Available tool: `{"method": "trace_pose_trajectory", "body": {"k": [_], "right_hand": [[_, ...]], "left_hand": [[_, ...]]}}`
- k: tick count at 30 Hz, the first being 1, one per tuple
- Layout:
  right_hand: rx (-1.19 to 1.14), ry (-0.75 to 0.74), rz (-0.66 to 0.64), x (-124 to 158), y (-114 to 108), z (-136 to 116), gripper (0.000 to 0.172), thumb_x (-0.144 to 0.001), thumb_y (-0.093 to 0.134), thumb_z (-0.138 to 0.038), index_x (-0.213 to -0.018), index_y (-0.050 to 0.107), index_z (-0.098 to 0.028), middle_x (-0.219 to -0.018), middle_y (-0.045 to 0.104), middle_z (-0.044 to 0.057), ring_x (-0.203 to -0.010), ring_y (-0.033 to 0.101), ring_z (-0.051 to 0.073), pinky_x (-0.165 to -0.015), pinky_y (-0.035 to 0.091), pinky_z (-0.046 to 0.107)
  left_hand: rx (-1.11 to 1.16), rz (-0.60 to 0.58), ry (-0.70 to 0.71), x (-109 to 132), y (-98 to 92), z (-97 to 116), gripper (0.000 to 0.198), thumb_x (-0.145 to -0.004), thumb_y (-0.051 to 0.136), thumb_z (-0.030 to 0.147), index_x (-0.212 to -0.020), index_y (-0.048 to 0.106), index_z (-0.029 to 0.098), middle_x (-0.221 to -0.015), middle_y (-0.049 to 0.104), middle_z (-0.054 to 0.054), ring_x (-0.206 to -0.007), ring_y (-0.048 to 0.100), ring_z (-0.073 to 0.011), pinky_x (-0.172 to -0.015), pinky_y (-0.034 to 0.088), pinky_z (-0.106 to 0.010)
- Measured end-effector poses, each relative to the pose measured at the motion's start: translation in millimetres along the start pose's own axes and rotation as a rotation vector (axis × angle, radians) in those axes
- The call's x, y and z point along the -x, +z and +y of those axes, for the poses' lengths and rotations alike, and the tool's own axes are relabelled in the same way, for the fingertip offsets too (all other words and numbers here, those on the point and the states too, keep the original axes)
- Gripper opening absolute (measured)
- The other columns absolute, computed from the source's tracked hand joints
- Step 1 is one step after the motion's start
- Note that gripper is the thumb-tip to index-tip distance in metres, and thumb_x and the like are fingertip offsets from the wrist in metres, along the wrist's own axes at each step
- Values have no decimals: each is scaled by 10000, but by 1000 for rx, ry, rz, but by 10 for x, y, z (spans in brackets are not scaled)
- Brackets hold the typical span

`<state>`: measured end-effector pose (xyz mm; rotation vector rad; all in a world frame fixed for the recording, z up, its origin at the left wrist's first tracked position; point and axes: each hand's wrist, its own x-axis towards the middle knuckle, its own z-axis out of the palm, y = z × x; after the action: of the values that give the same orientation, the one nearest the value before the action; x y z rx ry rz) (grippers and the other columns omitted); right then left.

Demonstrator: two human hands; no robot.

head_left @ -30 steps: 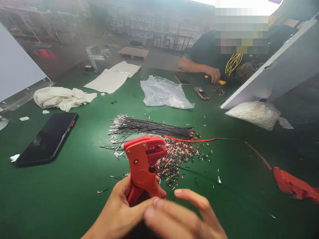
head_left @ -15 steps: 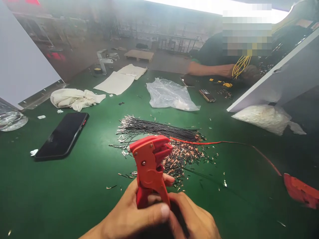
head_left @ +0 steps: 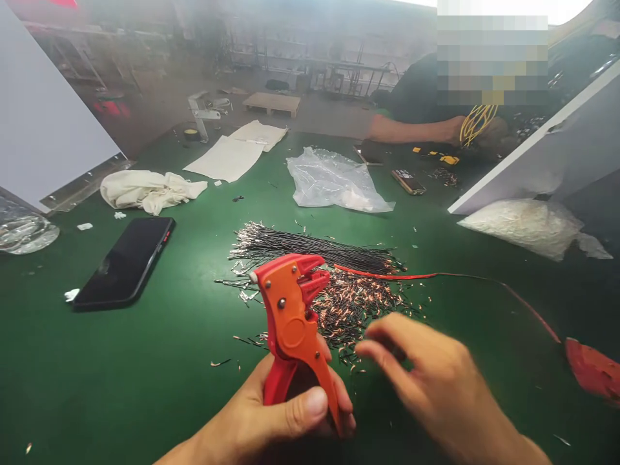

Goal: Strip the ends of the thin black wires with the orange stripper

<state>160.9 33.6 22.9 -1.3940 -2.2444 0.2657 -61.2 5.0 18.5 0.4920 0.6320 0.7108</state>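
My left hand [head_left: 290, 410] is wrapped round the handles of a red and orange wire stripper [head_left: 293, 310], held upright with its jaws apart and pointing right. My right hand [head_left: 429, 368] hovers to the right of the tool, thumb and index finger apart, with nothing visible between them. Beyond the tool lies a bundle of thin black wires [head_left: 310, 245] with metal terminals at their left ends. In front of the bundle spreads a heap of short black wire scraps [head_left: 358, 300] with copper ends.
A red strip [head_left: 387, 276] runs right to a red object [head_left: 591, 368]. Left lie a black phone [head_left: 126, 261] and a crumpled white cloth [head_left: 150, 189]. Farther back are a clear plastic bag [head_left: 334, 181] and paper [head_left: 227, 158]. Across the table, a person's arm [head_left: 416, 130] is near yellow wires [head_left: 477, 126].
My right hand has left the wire stripper's handles and moved right. The stripper's handles have spread and its jaws have opened; my left hand still holds it.
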Motion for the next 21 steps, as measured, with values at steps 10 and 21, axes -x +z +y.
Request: {"method": "trace_pose_trajectory", "body": {"k": [10, 21], "right_hand": [[317, 120, -43, 82, 278, 412, 512, -973, 287, -613, -1113, 558, -202, -1041, 592, 119, -911, 597, 309, -754, 546, 500], [384, -9, -132, 195, 187, 419, 433, -1038, 160, -413, -842, 494, -222, -786, 531, 42, -674, 543, 223, -574, 453, 360]], "left_hand": [[-188, 49, 154, 8, -55, 109, 400, -814, 702, 461, -1051, 601, 154, -819, 679, -54, -764, 645, -186, -761, 474, -343], [-41, 94, 84, -6, -39, 83, 410, -779, 729, 507, -771, 515, 157, -572, 560, 14, -491, 532, -111, -538, 462, -283]]}}
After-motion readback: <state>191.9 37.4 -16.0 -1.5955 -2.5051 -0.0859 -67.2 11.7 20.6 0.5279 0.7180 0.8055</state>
